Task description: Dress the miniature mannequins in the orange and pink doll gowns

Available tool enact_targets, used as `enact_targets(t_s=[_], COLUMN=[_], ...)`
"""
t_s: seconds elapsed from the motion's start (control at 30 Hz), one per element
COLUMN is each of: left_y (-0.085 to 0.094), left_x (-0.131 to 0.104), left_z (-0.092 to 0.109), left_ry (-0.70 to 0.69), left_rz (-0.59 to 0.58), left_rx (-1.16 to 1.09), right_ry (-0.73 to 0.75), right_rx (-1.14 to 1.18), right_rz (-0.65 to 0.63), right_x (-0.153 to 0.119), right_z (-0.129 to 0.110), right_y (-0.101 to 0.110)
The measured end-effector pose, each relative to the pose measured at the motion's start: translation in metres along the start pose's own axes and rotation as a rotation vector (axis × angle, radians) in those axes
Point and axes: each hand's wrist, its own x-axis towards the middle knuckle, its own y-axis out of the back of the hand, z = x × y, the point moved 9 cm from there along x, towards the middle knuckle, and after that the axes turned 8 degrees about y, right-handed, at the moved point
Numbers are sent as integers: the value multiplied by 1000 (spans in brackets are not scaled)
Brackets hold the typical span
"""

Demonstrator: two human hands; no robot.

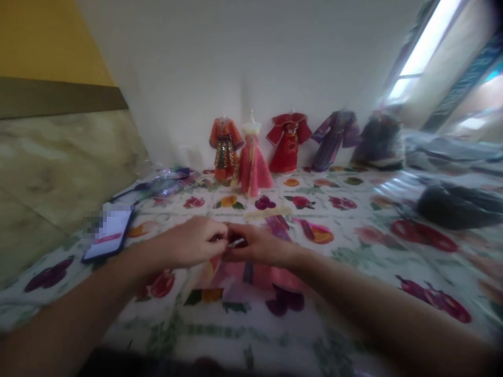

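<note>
My left hand [198, 242] and my right hand [261, 245] meet at the fingertips above the table. The fingers of both are curled and pressed together. Something small and pale may sit between them, too blurred to name. Below my hands lies sheer pink fabric [271, 277] with a darker strip across it, partly hidden by my right hand and forearm. A purple patterned scrap of cloth [278, 225] lies just behind my right hand. To its right is a small bright pink piece [304, 228].
Several doll-sized dresses stand along the white wall, among them a pink one [254, 162] and a red one [288, 146]. A phone [110, 233] lies at left, near clear plastic packaging [167, 180]. At right is a black bag [459, 204]. Fruit-printed cloth [353, 293] covers the table.
</note>
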Motion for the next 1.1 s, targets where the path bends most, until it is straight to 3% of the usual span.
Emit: enact_targets(t_s=[0.23, 0.5, 0.83, 1.1], left_y=[4, 7, 15, 50], left_x=[2, 5, 10, 2], left_z=[-6, 3, 5, -18], left_ry=[-2, 5, -11, 62], left_rz=[50, 90, 203, 565], left_rx=[-22, -70, -74, -209], right_ry=[-12, -40, -31, -89], right_rx=[55, 211, 178, 323], right_rz=[59, 157, 211, 285], right_x=[0, 2, 2, -4], right_z=[1, 12, 12, 13], right_y=[3, 5, 10, 12])
